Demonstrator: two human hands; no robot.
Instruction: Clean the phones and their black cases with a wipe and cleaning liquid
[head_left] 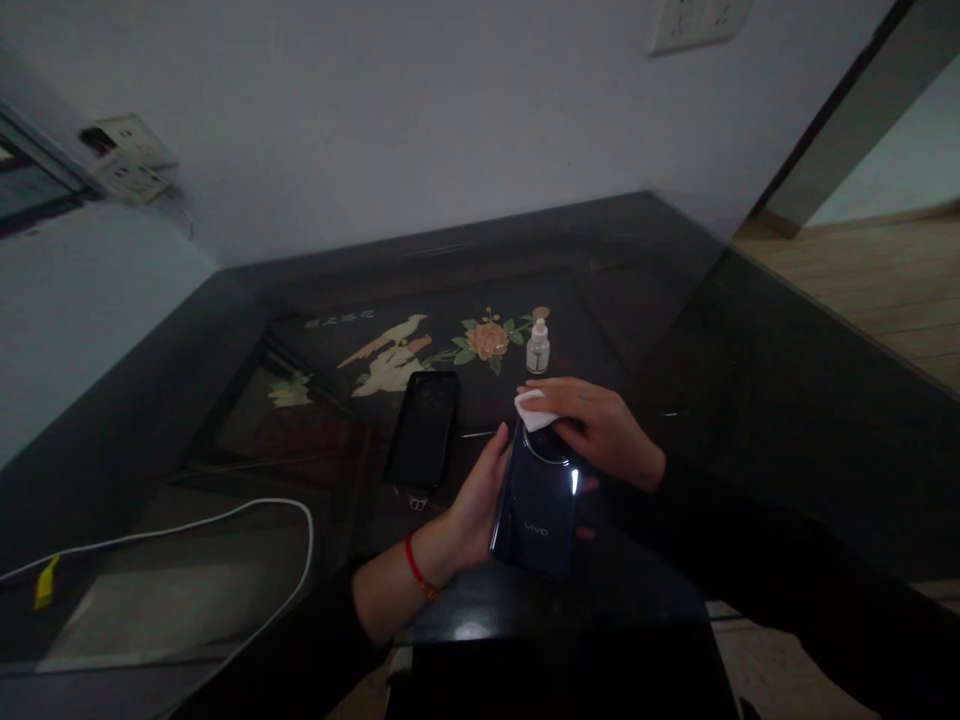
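Observation:
A dark blue phone [534,510] marked "vivo" lies back up in my left hand [480,500], which wraps round it from beneath, fingertips showing at its right edge. My right hand [596,420] presses a white wipe [534,412] against the top of the phone's back, at the round camera ring. The wipe hides part of that ring. Just beyond my right hand stands a small clear dropper bottle [538,348] with a white top. To the left of the phone, a black phone case [424,430] rests on the table, with a small metal charm at its lower end.
The dark glossy table [645,270] bears a bird and flower picture and meets the wall behind. A white cable [225,512] with a yellow tag [46,583] curves across the left side. Wall sockets [135,160] are at the upper left.

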